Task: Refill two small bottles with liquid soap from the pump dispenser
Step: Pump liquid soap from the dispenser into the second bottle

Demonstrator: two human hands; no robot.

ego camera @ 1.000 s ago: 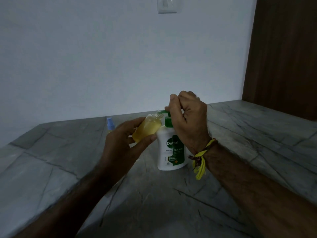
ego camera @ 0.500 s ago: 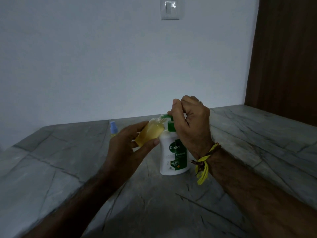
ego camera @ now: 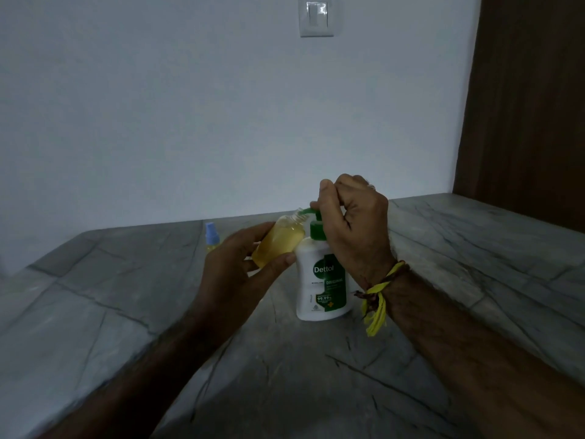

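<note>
A white Dettol pump dispenser (ego camera: 319,286) with a green pump head stands on the grey marble counter (ego camera: 316,375). My left hand (ego camera: 234,274) grips a small clear bottle (ego camera: 280,240) holding yellow liquid, tilted with its open neck at the green spout. My right hand (ego camera: 351,226) sits on top of the pump head, fingers curled round it, thumb on the spout. A second small bottle (ego camera: 211,237) with a blue spray cap stands on the counter behind my left hand, its lower part hidden.
A white wall rises behind the counter, with a light switch (ego camera: 316,19) high up. A dark wooden panel (ego camera: 522,106) stands at the right. A yellow thread band hangs from my right wrist.
The view has shifted slightly, so hands and dispenser sit a little lower in frame. Both hands keep their hold; the small bottle stays at the spout.
</note>
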